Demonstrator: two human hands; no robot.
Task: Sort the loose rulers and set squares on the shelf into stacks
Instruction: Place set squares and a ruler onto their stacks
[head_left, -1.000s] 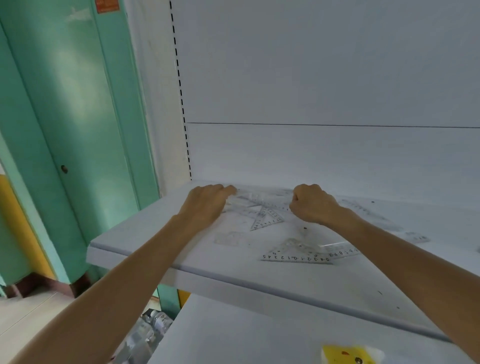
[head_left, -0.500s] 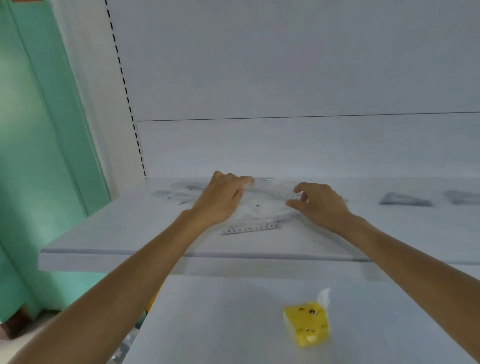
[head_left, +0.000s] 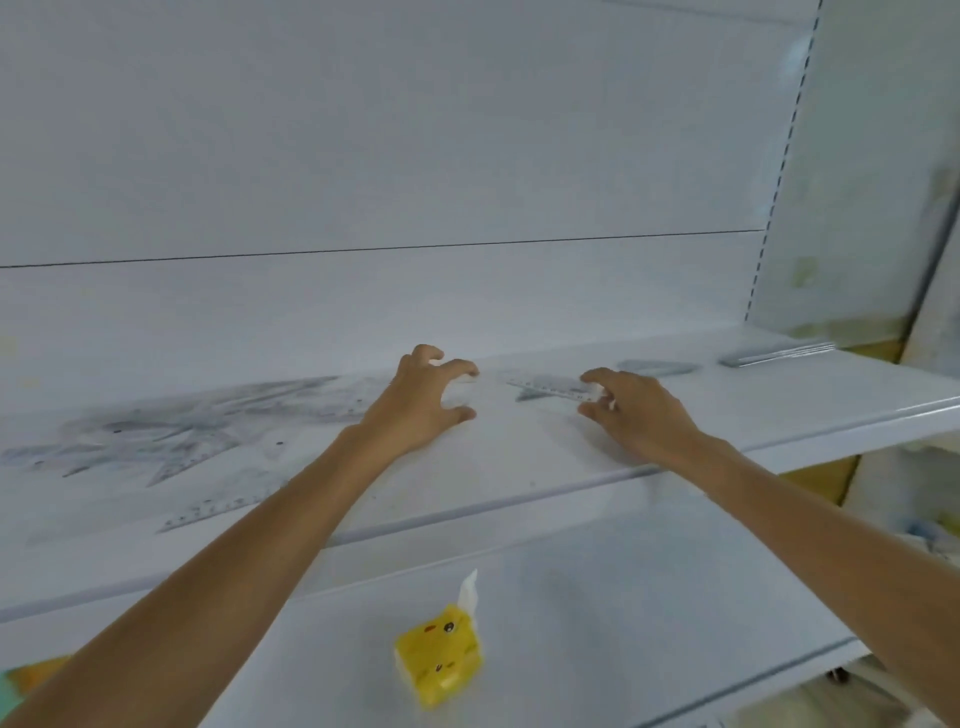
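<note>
Both forearms (head_left: 810, 525) bare to frame edge; left hand (head_left: 421, 405), right hand (head_left: 641, 410) likewise bare

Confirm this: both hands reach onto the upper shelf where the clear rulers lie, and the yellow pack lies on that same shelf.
One detail is wrong. The yellow pack is not on the upper shelf; it lies on the lower shelf beneath it, as the head view shows. The rest holds: the left hand and right hand both reach onto the upper shelf where the clear rulers lie.

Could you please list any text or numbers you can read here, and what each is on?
None is legible.
Clear ruler beside the right hand: scale marks, digits blurred.
Long ruler at the front of the shelf: blurred too.
Yellow packet: cartoon face, no words.
</note>
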